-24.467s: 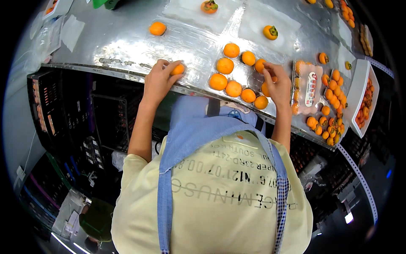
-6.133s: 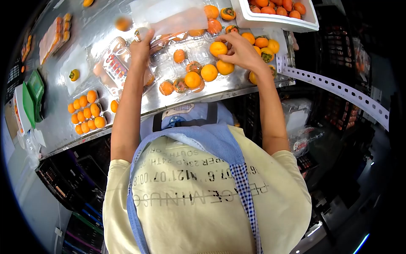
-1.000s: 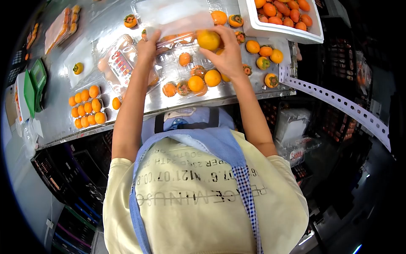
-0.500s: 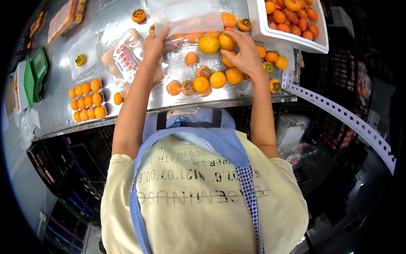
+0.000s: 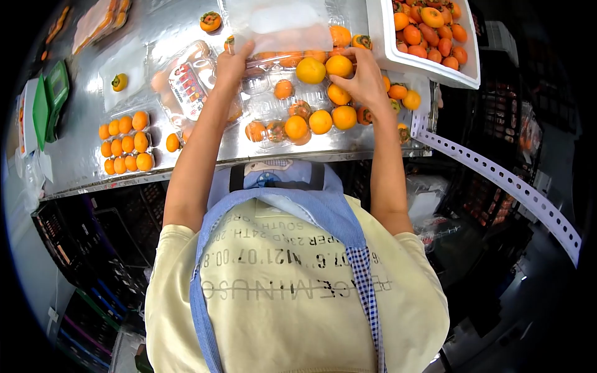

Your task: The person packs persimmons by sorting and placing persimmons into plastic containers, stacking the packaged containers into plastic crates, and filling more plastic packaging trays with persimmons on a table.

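Note:
A clear plastic fruit tray (image 5: 260,102) lies before me, with orange persimmons (image 5: 320,122) in its cups. Its left rear corner is pinched by my left hand (image 5: 232,67), thumb on the plastic edge. My right hand (image 5: 367,79) curls at the right rear corner, fingertips on the plastic edge. The right thumb rests between a persimmon (image 5: 339,66) at the back and another one (image 5: 339,94) just in front of it. Beside that hand sits a larger yellow-orange persimmon (image 5: 310,71). Behind the tray, a whitish sheet (image 5: 283,30) covers part of the clear plastic.
A white foam box (image 5: 426,67) of persimmons stands at the back right. Left on the metal table (image 5: 81,165) are a filled tray of small persimmons (image 5: 127,144), a green scale-like device (image 5: 51,99) and a labelled plastic pack (image 5: 186,87). A perforated strip (image 5: 497,180) extends right.
My right hand has come down slightly, its fingers drawing in toward the tray's rear corner. The left hand keeps its pinch. The whole view has shifted a little.

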The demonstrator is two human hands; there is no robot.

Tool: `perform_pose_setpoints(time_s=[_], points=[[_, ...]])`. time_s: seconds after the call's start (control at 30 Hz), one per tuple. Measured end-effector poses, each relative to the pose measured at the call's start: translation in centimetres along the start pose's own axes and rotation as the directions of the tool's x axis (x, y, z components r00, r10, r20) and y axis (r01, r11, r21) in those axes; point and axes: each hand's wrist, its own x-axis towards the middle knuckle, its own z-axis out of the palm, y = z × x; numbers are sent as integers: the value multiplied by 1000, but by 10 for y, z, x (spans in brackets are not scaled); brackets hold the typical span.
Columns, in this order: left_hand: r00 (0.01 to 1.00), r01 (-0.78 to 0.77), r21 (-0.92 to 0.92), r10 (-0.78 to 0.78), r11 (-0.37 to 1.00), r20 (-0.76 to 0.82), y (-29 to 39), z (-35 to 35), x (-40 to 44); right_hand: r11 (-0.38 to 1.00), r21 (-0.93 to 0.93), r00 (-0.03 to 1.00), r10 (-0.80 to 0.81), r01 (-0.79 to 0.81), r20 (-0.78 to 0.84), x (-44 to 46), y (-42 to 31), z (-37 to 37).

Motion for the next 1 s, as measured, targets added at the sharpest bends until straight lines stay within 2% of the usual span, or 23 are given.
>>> perform_pose_setpoints(time_s=[0.07,0.17,0.2,0.3,0.37,0.43,0.47,0.57,0.6,0.67,0.77,0.87,1.0], points=[[1000,-11,-24,11,1000,-3,-3,0,1,999,32,999,21,-20,-33,-2,-2,1],[999,-28,-52,27,998,-20,-4,2,2,978,170,982,143,-120,-127,-5,-15,-6],[999,-28,-47,27,998,-22,-4,2,1,935,341,978,152,-96,-141,-4,-16,-4],[1000,-22,-48,21,999,-17,-1,2,-3,966,250,996,-42,61,-80,3,-56,3],[1000,-22,-67,21,998,-7,1,3,-5,981,119,987,-157,151,41,8,-73,22],[1000,-19,36,19,999,-12,-3,-1,2,964,11,955,-265,266,135,14,-77,42],[1000,-17,87,19,996,-19,-5,-3,5,966,-4,951,-252,257,180,14,-79,46],[999,-37,37,37,999,3,-7,-3,7,918,-180,910,-291,352,296,20,-82,44],[1000,-26,-29,26,999,13,-5,-1,2,889,-197,888,-345,413,305,20,-80,43],[1000,-10,-37,11,999,19,2,1,-5,819,-229,835,-446,527,323,22,-75,39],[1000,-5,-27,5,1000,26,5,1,-5,814,-127,814,-531,567,233,22,-64,40],[1000,-10,-58,11,998,11,3,3,-4,847,-172,845,-442,504,300,22,-58,43],[1000,-19,-79,18,997,-7,2,3,-3,851,-188,849,-419,491,322,26,-59,31]])
